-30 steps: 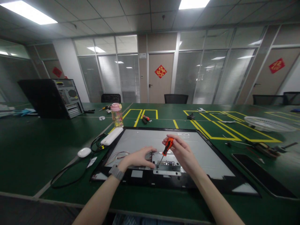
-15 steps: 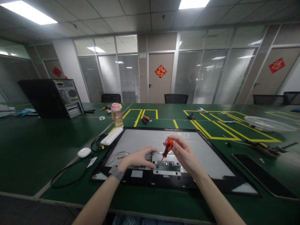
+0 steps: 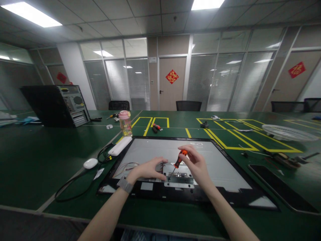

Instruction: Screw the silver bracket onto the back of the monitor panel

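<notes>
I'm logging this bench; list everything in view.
screwdriver: 1, orange-black, tip at bracket
bracket: 1, silver, on panel
panel: 1, grey-black, on tabletop
tabletop: 1, green, foreground
tape: several, yellow, on tabletop
bottle: 1, pink, behind panel
bar: 1, white, panel's left
oval: 1, white, panel's left
cables: uncountable, black, panel's left
slab: 1, black, panel's right
disc: 1, white, far right
computer: 1, black, far left
loose items: several, mixed, around tabletop
chairs: 4, black, behind tabletop
doors: 3, beige, background
signs: 3, red, on doors
lights: 2, white, ceiling
watch: 1, grey, left wrist
left hand: 1, at bracket
right hand: 1, on screwdriver
</notes>
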Tool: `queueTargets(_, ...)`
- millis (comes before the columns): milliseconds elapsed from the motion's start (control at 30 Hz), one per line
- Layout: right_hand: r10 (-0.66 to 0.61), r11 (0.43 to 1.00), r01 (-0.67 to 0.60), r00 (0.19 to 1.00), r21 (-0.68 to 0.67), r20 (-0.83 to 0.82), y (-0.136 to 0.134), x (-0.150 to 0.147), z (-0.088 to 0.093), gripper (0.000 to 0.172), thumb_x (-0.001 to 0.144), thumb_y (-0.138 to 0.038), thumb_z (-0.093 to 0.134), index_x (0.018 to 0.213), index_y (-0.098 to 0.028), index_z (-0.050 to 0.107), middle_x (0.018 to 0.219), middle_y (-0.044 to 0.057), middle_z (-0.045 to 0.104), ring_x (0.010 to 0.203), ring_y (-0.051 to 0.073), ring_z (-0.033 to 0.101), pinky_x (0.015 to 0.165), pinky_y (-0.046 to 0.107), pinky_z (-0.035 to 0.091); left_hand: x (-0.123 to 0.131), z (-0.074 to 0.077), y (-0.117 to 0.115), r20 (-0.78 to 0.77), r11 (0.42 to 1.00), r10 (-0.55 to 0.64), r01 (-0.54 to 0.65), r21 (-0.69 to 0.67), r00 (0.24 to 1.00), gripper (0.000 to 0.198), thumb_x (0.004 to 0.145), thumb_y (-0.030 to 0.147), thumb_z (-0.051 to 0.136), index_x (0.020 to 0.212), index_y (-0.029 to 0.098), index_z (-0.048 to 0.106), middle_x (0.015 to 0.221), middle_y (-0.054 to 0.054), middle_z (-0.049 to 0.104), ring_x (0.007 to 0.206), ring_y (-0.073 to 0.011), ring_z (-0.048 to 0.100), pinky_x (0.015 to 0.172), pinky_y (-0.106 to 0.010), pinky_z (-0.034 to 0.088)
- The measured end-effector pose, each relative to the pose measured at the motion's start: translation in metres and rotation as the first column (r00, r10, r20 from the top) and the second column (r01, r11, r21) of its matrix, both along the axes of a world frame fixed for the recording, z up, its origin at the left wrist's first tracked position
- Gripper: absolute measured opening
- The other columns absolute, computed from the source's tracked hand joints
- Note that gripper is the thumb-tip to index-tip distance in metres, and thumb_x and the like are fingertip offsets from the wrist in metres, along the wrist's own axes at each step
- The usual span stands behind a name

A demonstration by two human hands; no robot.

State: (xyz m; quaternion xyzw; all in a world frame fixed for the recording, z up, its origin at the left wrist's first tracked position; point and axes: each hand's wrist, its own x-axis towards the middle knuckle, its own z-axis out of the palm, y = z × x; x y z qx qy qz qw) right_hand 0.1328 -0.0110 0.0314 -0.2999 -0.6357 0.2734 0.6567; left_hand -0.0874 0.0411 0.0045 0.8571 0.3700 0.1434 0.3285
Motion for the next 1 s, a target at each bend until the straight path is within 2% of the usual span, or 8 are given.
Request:
queueTargets(133, 0.106, 0.990, -0.108, 0.994, -0.092, -0.026, -0.0014, 0.0007, -0.0006, 0.028, 0.090, -0.038, 0.055, 0.113, -0.027, 0.067, 0.100, 0.006, 0.067, 0.094, 0.024, 0.062, 0.088, 0.040, 0.046, 0.0006, 0.0007, -0.0006, 0.000, 1.000, 0.014, -0.014, -0.001, 1.000, 0.075, 0.067, 0.047, 0.077, 0.133, 0.025, 0.048, 0.135, -0.007, 0.049, 0.125, -0.0289, 0.045, 0.107, -0.038, 0.033)
queueTargets(200, 0.114, 0.987, -0.118, 0.993, -0.110, -0.039, -0.0011, 0.0009, -0.0010, 0.026, 0.087, -0.037, 0.060, 0.109, -0.027, 0.069, 0.093, 0.005, 0.067, 0.089, 0.023, 0.062, 0.083, 0.038, 0.048, 0.0004, 0.0003, -0.0002, -0.008, 1.000, 0.022, -0.022, -0.006, 1.000, 0.074, 0.067, 0.046, 0.077, 0.132, 0.026, 0.049, 0.135, -0.007, 0.050, 0.125, -0.0290, 0.044, 0.106, -0.038, 0.033)
queueTargets(333, 0.025, 0.998, -0.027, 0.999, -0.058, -0.035, 0.0014, 0.0011, -0.0013, 0.016, 0.078, -0.035, 0.070, 0.091, -0.025, 0.072, 0.085, 0.002, 0.062, 0.077, 0.019, 0.060, 0.072, 0.032, 0.049, -0.0002, -0.0018, 0.0013, -0.012, 1.000, 0.013, -0.013, -0.005, 1.000, 0.076, 0.066, 0.047, 0.077, 0.133, 0.027, 0.048, 0.135, -0.007, 0.050, 0.125, -0.0288, 0.045, 0.106, -0.039, 0.034)
queueTargets(500, 0.068, 0.993, -0.069, 0.998, -0.099, -0.014, 0.0026, 0.0015, -0.0033, 0.032, 0.090, -0.041, 0.053, 0.115, -0.025, 0.065, 0.097, 0.006, 0.067, 0.095, 0.024, 0.063, 0.089, 0.041, 0.046, -0.0003, -0.0031, 0.0017, 0.002, 1.000, 0.013, -0.013, 0.003, 1.000, 0.076, 0.067, 0.047, 0.077, 0.134, 0.025, 0.047, 0.135, -0.008, 0.049, 0.125, -0.0284, 0.044, 0.107, -0.038, 0.032)
queueTargets(600, 0.089, 0.990, -0.092, 0.995, -0.105, -0.032, 0.0029, 0.0008, -0.0059, 0.035, 0.090, -0.041, 0.053, 0.121, -0.026, 0.060, 0.101, 0.006, 0.068, 0.095, 0.024, 0.064, 0.089, 0.043, 0.047, -0.0001, -0.0029, 0.0018, 0.014, 1.000, -0.004, 0.004, 0.009, 1.000, 0.076, 0.067, 0.046, 0.077, 0.133, 0.024, 0.047, 0.134, -0.008, 0.050, 0.124, -0.0278, 0.045, 0.107, -0.037, 0.033)
queueTargets(833, -0.081, 0.996, 0.079, 0.995, 0.035, 0.051, 0.0044, 0.0011, -0.0059, 0.018, 0.081, -0.033, 0.067, 0.097, -0.025, 0.070, 0.081, 0.001, 0.057, 0.078, 0.019, 0.058, 0.076, 0.033, 0.048, -0.0010, -0.0024, 0.0016, 0.003, 1.000, 0.005, -0.005, -0.013, 1.000, 0.075, 0.066, 0.048, 0.077, 0.133, 0.028, 0.048, 0.136, -0.007, 0.049, 0.125, -0.0290, 0.044, 0.107, -0.039, 0.033)
queueTargets(900, -0.051, 0.998, 0.047, 0.995, 0.039, 0.091, 0.0029, 0.0024, -0.0043, 0.022, 0.086, -0.034, 0.061, 0.106, -0.026, 0.068, 0.087, 0.003, 0.058, 0.085, 0.020, 0.058, 0.082, 0.035, 0.047, -0.0011, -0.0023, 0.0014, 0.004, 1.000, 0.008, -0.008, -0.010, 1.000, 0.076, 0.066, 0.048, 0.077, 0.133, 0.027, 0.047, 0.136, -0.007, 0.048, 0.126, -0.0289, 0.043, 0.107, -0.039, 0.032)
queueTargets(1000, 0.079, 0.997, -0.079, 0.989, 0.001, 0.122, -0.0001, 0.0035, -0.0022, 0.034, 0.095, -0.035, 0.045, 0.124, -0.026, 0.060, 0.101, 0.006, 0.062, 0.098, 0.022, 0.059, 0.091, 0.039, 0.044, -0.0008, -0.0026, 0.0014, 0.008, 1.000, 0.001, -0.001, 0.006, 1.000, 0.076, 0.067, 0.048, 0.077, 0.133, 0.026, 0.047, 0.135, -0.008, 0.049, 0.124, -0.0284, 0.045, 0.106, -0.038, 0.033)
